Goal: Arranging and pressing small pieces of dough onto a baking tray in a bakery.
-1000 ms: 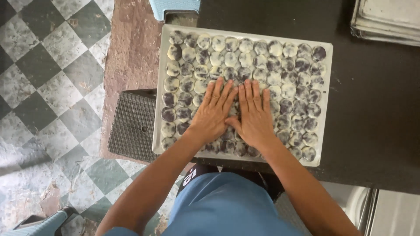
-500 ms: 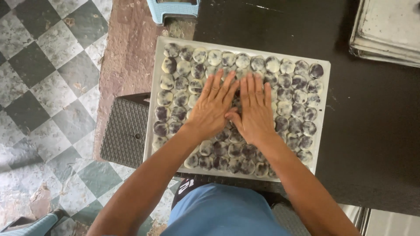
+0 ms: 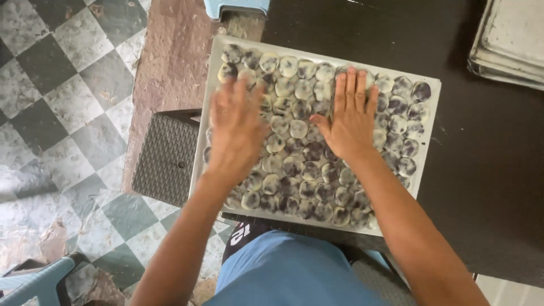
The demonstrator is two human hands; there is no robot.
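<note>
Dough discs (image 3: 294, 127), pale and blotched with dark purple, fill a shallow metal tray (image 3: 426, 122) under two flat, open hands.

The tray sits at the left edge of a dark table (image 3: 487, 187), its left side jutting past that edge over a woven dark stool (image 3: 164, 156) and the checkered floor (image 3: 62, 85). Right hand (image 3: 350, 122) lies palm down on the discs toward the tray's far middle, fingers straight and close together, gripping nothing. Left hand (image 3: 237, 127) is blurred over the tray's left side, fingers spread and palm down, also open; whether it touches the discs cannot be told. Discs lie packed edge to edge, some overlapping, from rim to rim. A stack of empty metal trays (image 3: 510, 42) rests at the table's far right corner, well apart.
</note>
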